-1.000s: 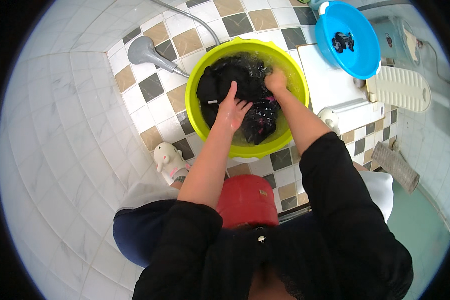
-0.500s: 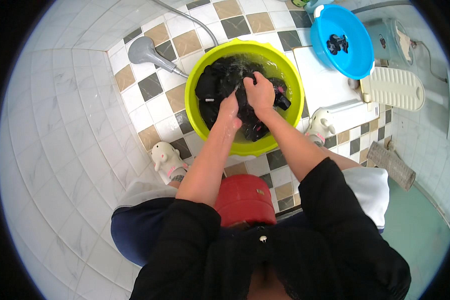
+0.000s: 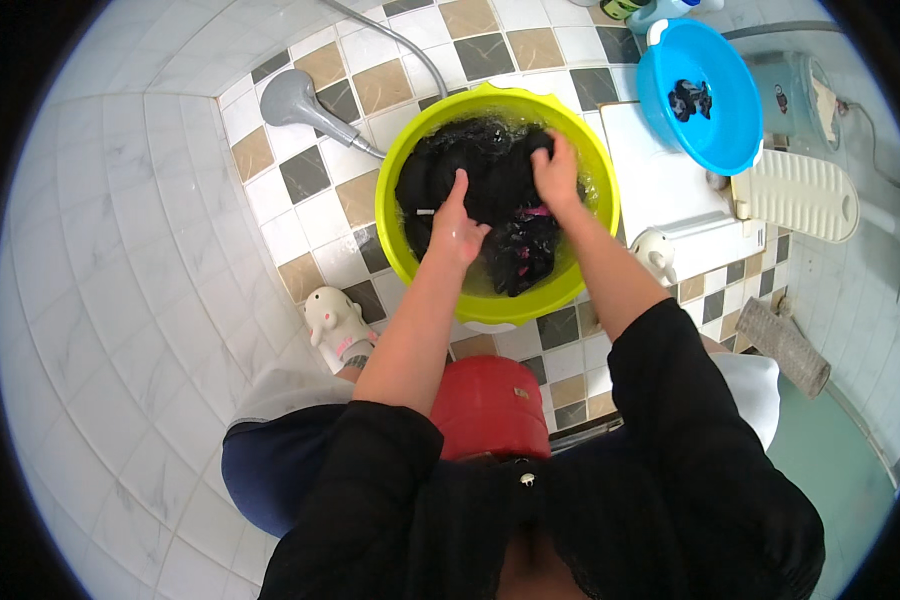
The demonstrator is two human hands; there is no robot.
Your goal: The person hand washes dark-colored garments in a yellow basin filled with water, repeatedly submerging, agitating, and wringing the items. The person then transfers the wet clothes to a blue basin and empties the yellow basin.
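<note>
Wet black clothing (image 3: 480, 170) with some pink trim lies in water inside a yellow-green basin (image 3: 392, 245). A small white tag shows on the cloth near the basin's left side. My left hand (image 3: 457, 232) is over the near-left part of the clothing, its fingers apart and nothing visibly held. At the basin's right side, my right hand (image 3: 558, 178) has its fingers curled round a bunch of the black cloth. Some fingertips of that hand are hidden by the fabric.
A grey shower head (image 3: 292, 97) and its hose lie on checkered tiles left of the basin. Far right stands a blue basin (image 3: 735, 105) holding a small dark cloth. A red bucket-like object (image 3: 490, 400) sits between my legs. White slippers (image 3: 336, 318) flank the yellow-green basin.
My hands have moved apart: the right went rightward with cloth, the left drew slightly nearer and opened. The black clothing has shifted and spread in the water.
</note>
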